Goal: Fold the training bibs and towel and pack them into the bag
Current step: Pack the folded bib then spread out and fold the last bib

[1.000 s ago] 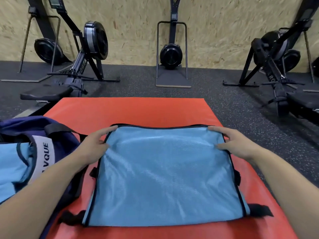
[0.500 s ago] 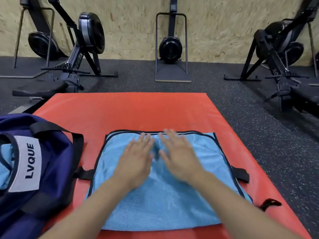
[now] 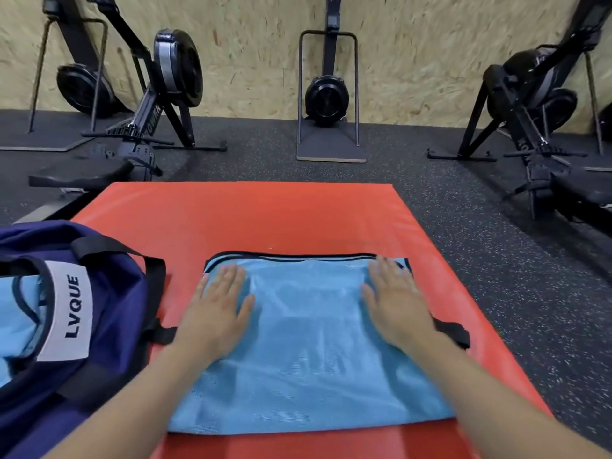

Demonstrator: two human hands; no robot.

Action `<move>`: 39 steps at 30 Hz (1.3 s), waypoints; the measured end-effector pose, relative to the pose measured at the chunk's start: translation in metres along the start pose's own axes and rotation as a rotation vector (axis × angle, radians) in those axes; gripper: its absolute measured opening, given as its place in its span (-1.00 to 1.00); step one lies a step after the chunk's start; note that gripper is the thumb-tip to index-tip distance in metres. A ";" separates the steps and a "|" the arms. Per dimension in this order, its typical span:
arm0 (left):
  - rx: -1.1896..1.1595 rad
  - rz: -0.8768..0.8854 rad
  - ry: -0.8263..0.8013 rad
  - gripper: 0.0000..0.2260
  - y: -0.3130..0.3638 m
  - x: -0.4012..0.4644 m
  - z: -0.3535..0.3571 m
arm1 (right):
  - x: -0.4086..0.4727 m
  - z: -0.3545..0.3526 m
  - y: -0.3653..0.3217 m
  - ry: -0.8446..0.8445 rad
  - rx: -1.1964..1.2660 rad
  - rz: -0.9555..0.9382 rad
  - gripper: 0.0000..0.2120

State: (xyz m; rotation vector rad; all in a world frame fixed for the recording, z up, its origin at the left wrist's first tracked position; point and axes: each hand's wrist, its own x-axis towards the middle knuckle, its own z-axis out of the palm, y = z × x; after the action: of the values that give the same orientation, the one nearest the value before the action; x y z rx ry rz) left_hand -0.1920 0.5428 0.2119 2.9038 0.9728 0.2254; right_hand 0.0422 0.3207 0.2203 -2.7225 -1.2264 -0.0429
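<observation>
A light blue mesh training bib (image 3: 308,352) with black trim lies folded flat on the red mat (image 3: 251,217). My left hand (image 3: 217,309) presses flat on the bib's left part, fingers straight. Flat on its right part lies my right hand (image 3: 395,303), fingers pointing away from me. A navy bag (image 3: 109,326) with a white LVQUE label sits at the left of the mat, open, with light blue fabric (image 3: 16,313) showing inside. Black side straps stick out from the bib at both edges.
Several black rowing machines (image 3: 159,94) stand on the dark speckled floor along the wooden wall, one at the left close to the mat's far corner, one at the right (image 3: 543,104). The mat's right edge runs just beyond the bib.
My hands slid apart from the bib's middle to its left and right sides. A second ago they held its far corners.
</observation>
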 end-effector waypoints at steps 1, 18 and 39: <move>-0.012 0.031 0.049 -0.21 0.012 -0.008 -0.001 | -0.008 0.000 -0.023 0.018 0.048 -0.069 -0.29; 0.013 0.052 -0.059 -0.36 -0.023 -0.142 -0.028 | -0.115 -0.021 0.015 -0.008 0.004 -0.009 -0.09; -0.054 0.040 -0.089 -0.30 -0.011 -0.159 -0.015 | -0.050 -0.024 0.043 -0.105 0.257 0.203 -0.56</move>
State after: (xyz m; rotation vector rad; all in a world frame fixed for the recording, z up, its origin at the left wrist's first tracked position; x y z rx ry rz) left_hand -0.3260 0.4559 0.2068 2.8594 0.8813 0.1219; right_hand 0.0423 0.2518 0.2340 -2.6317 -0.9004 0.2656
